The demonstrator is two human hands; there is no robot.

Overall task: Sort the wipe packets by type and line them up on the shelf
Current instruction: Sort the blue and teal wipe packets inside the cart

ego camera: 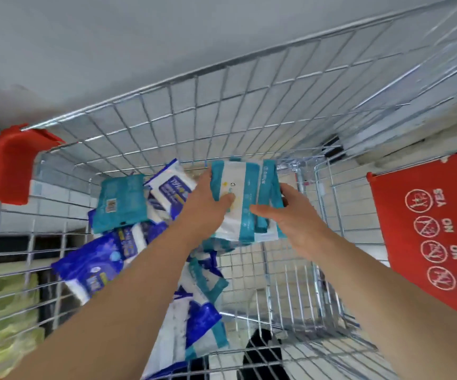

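A person leans over a wire cart and gathers a bundle of teal packets between both bare hands, low at the far end of the basket. The step in hand looks like the sorting itself: one type is being pulled together apart from the rest, and nothing has reached the shelf, which is out of sight here.

The left hand clasps the bundle's left edge, thumb laid across the front face and fingers wrapped out of view behind. The right hand closes on the right edge, thumb pressed to the front and fingers curled round the side. Both forearms stretch forward and down, converging on the bundle.

Blue packets lie jumbled along the left of the basket, and a lone teal packet leans back-side out among them. More blue and teal packs sprawl beneath the left forearm.

The next move likely calls for squaring the bundle, lifting it clear of the wire sides without shedding the slippery outer packs, and carrying it to the shelf. The lone teal packet would need collecting too. A red flap printed with safety signs hangs at the right.
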